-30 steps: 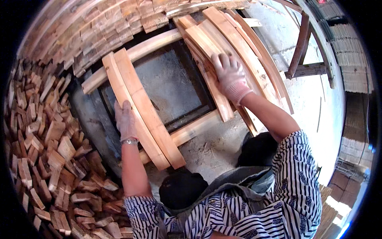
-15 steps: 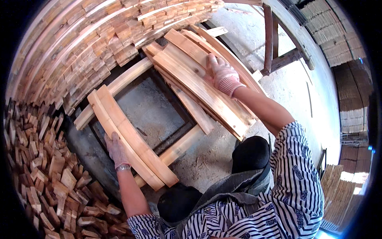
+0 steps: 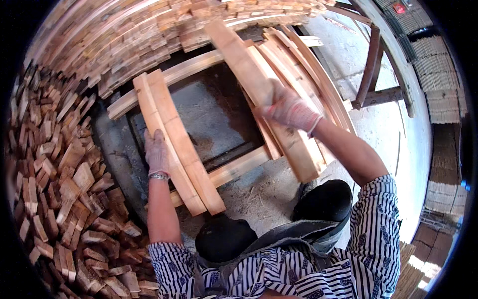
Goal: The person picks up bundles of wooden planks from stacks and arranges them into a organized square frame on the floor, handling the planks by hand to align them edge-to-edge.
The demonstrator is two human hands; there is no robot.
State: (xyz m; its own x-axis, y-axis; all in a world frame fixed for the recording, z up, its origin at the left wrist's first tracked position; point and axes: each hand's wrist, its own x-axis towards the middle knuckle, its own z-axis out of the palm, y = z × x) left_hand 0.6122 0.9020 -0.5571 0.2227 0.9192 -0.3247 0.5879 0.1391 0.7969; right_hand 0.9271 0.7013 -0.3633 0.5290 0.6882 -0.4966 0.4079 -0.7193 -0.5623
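Note:
My right hand [image 3: 291,110], in a pale glove and slightly blurred, grips a long wooden board [image 3: 244,62] across its width. That board lies at a slant along the left side of a pile of wooden boards [image 3: 294,65]. My left hand [image 3: 157,154], gloved too, rests with fingers stretched along the outer edge of a narrow board [image 3: 162,137]. Pressed side by side with it is a second board [image 3: 181,142]. Both cross two wooden rails, a far one [image 3: 191,69] and a near one [image 3: 236,168].
Stacked timber [image 3: 144,45] rises beyond the rails. A loose heap of wood offcuts [image 3: 74,199] lies at left. To the right stand a brown frame leg [image 3: 369,67] and stacks of thin sheets [image 3: 438,74]. My knees [image 3: 323,199] are close to the near rail.
My right hand has drawn a board off the pile toward the left. My left hand stays against the pair of boards. The whole view has shifted.

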